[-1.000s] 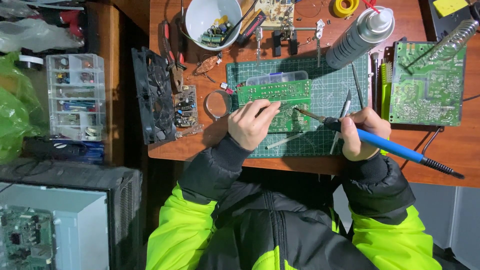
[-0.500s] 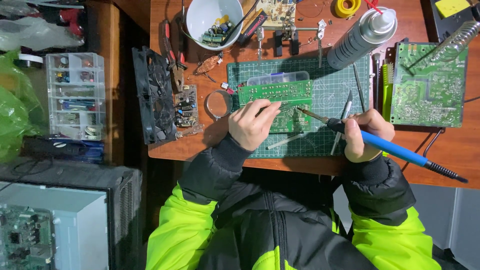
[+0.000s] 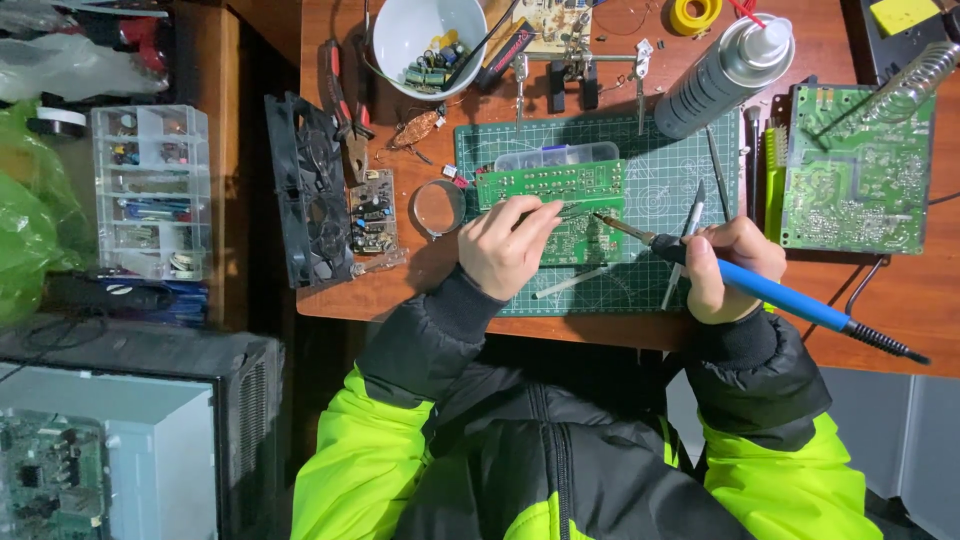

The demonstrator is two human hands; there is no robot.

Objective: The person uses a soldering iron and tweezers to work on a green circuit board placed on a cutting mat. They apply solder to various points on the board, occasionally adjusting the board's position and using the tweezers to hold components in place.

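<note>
A green circuit board (image 3: 552,186) lies on a green cutting mat (image 3: 660,180) on the wooden desk. My left hand (image 3: 505,245) rests on the board and pinches thin metal tweezers (image 3: 560,212) that point right. My right hand (image 3: 725,265) grips a blue-handled soldering iron (image 3: 770,292); its metal tip (image 3: 608,222) reaches left onto the board, close to the tweezers' tips. A thin white stick (image 3: 570,283) lies on the mat below the board.
A second green board (image 3: 855,185) lies at the right under a coiled iron stand (image 3: 915,75). A spray can (image 3: 725,72), a white bowl (image 3: 425,40) of parts, a black fan (image 3: 300,190), a small board (image 3: 372,212) and a clear parts organiser (image 3: 150,190) surround the mat.
My right hand and the soldering iron have shifted slightly; the tip stays at the board by the tweezers. My left hand has barely moved.
</note>
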